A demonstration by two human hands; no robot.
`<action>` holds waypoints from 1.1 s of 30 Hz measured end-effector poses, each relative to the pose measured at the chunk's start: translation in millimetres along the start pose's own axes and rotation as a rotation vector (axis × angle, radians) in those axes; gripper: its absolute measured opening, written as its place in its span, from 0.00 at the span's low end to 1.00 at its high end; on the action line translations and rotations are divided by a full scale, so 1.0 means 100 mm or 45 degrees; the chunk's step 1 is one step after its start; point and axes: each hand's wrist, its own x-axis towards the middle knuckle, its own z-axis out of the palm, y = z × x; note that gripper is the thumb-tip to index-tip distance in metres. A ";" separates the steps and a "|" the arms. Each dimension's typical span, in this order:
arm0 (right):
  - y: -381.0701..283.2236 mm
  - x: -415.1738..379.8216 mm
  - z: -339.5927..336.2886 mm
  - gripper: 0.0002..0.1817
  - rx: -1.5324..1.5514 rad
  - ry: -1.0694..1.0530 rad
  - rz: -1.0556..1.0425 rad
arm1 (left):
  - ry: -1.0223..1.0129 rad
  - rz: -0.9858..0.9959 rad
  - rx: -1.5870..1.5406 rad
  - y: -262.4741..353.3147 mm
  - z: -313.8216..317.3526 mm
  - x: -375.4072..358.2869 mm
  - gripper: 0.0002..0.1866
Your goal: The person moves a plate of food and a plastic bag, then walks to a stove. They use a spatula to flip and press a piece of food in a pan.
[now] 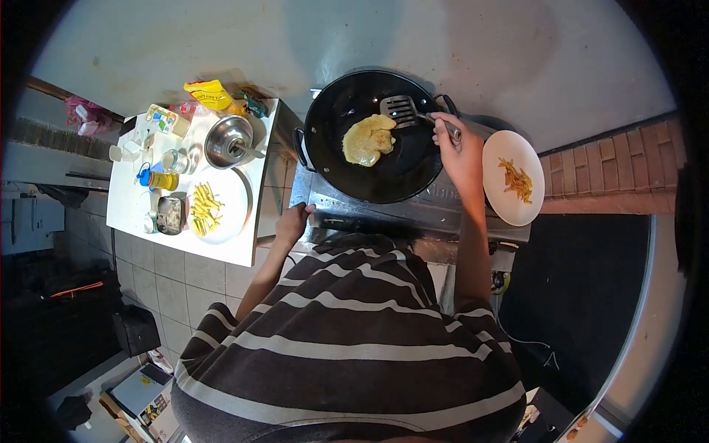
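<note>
My right hand [459,151] grips the handle of a slotted spatula [399,111] over a black wok [354,184]. The spatula's slotted head is inside the wok, beside the upper right of a flat, pale yellow piece of food [367,142] that looks partly browned. Below the wok's left handle, my left hand [294,223] is closed at the left edge of the metal stove [347,212]; what its fingers hold, if anything, is hidden.
Right of the stove's middle sits a white plate [502,199] with fries. On the white table [125,210] at left are a plate [235,196] of pale potato strips, a metal bowl [218,151], a blue-capped bottle [164,180], jars and a yellow bag [209,94].
</note>
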 end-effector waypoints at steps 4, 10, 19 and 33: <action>-0.07 0.00 -0.01 0.09 0.070 0.022 0.024 | -0.004 -0.002 -0.016 -0.01 0.01 0.01 0.30; 0.05 0.02 0.01 0.09 0.121 0.003 0.013 | -0.012 0.008 0.011 0.01 -0.01 0.00 0.29; 0.07 0.02 0.04 0.10 -0.126 0.075 -0.070 | -0.011 -0.011 0.032 -0.03 0.03 0.02 0.28; -0.26 -0.07 -0.12 0.11 -0.341 0.073 -0.081 | 0.002 0.009 0.007 0.00 -0.01 0.01 0.29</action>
